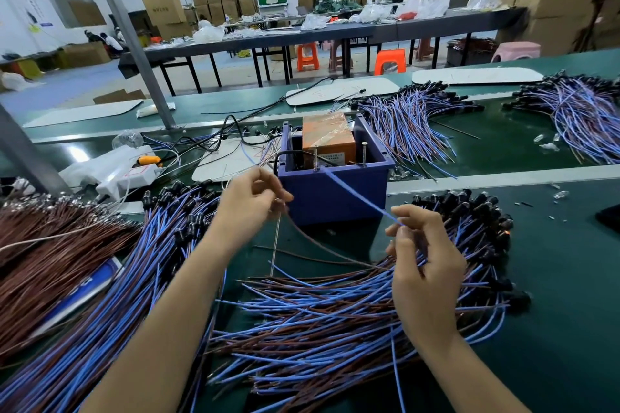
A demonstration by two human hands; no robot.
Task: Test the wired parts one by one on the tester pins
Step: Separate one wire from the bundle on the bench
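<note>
A blue plastic tester box [335, 197] stands on the green belt, with an orange unit [327, 137] inside and two upright screw pins, one [315, 159] on the left and one [364, 153] on the right. My right hand [422, 251] pinches a blue wire [359, 196] whose far end reaches the left pin. My left hand [255, 197] pinches a brown wire [322, 244] just left of the box; its tip is hidden by my fingers. The brown wire curves back toward my right hand.
Piles of blue-and-brown wired parts with black sockets lie on the right [352, 318], on the left [134, 265] and on the far belt [419, 117]. A brown wire bundle [43, 251] lies far left. A white power strip [110, 171] sits behind it.
</note>
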